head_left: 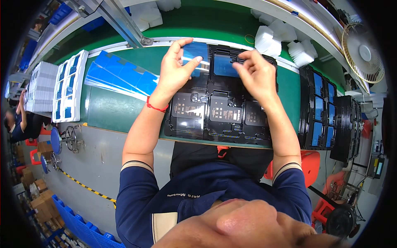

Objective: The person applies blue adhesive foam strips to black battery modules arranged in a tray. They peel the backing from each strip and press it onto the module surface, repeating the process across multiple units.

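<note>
In front of me lies a black moulded tray (169,131) with several compartments. Flat dark grey printed packs, which look like batteries, sit in its near row, one pack (224,112) in the middle. My left hand (177,68) is closed at the tray's far left corner, gripping a clear and blue film sheet (195,50) between thumb and fingers. A glossy clear layer covers the near left pack. Another blue film (223,66) covers the far middle compartment. Just right of it hovers my right hand (257,74), fingers bent, thumb and forefinger apart, with nothing visible between them.
Fanned blue film sheets (120,74) lie left on the green table (105,105). White trays (70,89) with blue pieces stack farther left. Black trays (317,109) stack at right. White foam pieces (269,40) and a fan (364,53) stand beyond. Another person (18,124) is far left.
</note>
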The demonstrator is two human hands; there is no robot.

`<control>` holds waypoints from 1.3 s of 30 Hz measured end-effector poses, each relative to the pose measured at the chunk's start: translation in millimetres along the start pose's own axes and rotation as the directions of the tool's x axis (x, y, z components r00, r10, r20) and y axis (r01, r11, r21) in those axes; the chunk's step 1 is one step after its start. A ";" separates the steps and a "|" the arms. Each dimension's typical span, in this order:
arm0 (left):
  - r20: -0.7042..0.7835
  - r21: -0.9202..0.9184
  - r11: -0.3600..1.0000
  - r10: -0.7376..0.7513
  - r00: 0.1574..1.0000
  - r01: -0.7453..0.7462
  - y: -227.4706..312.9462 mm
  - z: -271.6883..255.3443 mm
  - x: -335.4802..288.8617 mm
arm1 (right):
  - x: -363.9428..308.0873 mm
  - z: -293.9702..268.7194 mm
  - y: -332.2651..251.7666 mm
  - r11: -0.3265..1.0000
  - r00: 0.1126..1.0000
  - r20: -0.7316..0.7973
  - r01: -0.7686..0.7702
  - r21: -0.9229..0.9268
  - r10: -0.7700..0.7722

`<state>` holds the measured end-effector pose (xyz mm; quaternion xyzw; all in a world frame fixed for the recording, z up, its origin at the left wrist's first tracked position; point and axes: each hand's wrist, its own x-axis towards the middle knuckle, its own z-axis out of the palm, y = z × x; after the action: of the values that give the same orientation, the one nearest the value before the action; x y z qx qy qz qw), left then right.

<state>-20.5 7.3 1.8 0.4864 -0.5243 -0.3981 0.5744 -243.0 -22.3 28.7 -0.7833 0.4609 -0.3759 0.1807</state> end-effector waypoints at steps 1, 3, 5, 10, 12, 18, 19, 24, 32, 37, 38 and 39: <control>0.011 -0.006 0.998 0.059 0.998 -0.059 -2.6 1.2 0.5 | -1.3 1.6 -11.0 0.993 0.993 0.050 0.103 0.058 -0.106; 0.052 -0.070 0.997 -0.031 0.998 0.034 1.6 2.7 -3.0 | -4.0 10.0 -26.3 0.959 0.954 0.135 0.252 0.127 -0.269; 0.093 -0.134 0.988 -0.062 0.994 0.074 1.5 6.2 -3.2 | -4.3 19.1 -34.0 0.925 0.913 0.154 0.362 0.118 -0.377; 0.228 -0.368 0.925 -0.014 0.974 0.099 3.9 5.2 -5.8 | -3.2 36.4 -26.0 0.947 0.961 0.099 0.232 0.224 -0.259; 0.250 -0.361 0.925 -0.031 0.968 0.123 9.1 5.5 -8.6 | -3.7 32.2 -23.3 0.961 0.972 0.073 0.208 0.183 -0.225; 0.288 -0.249 0.968 0.056 0.956 0.018 5.4 6.1 -10.2 | -3.9 30.5 -15.4 0.945 0.960 0.047 0.261 0.197 -0.275; 0.287 -0.176 0.984 0.079 0.955 -0.028 4.1 6.8 -10.9 | -4.7 28.6 -17.4 0.949 0.963 0.059 0.246 0.196 -0.262; 0.299 0.091 0.966 0.205 0.932 -0.242 10.7 8.4 -14.6 | -2.5 25.8 -10.8 0.959 0.966 0.067 0.234 0.162 -0.248; 0.324 0.058 0.974 0.189 0.927 -0.218 7.0 9.1 -13.8 | -0.5 21.7 -6.6 0.923 0.929 0.053 0.354 0.154 -0.365; 0.322 0.116 0.957 0.218 0.921 -0.267 7.3 11.0 -13.7 | -0.6 27.0 1.9 0.928 0.948 0.112 0.261 0.266 -0.298; 0.317 0.135 0.951 0.225 0.921 -0.279 6.0 11.1 -12.6 | -0.1 25.9 4.1 0.934 0.966 0.123 0.179 0.311 -0.226; 0.312 0.154 0.944 0.233 0.921 -0.291 4.6 11.2 -11.8 | 0.1 23.8 6.8 0.930 0.979 0.138 0.095 0.354 -0.153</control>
<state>-33.4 18.1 3.5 0.4025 -0.7000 -0.3301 0.4888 -229.0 -27.3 9.0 -0.7951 0.3209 -0.3963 0.3283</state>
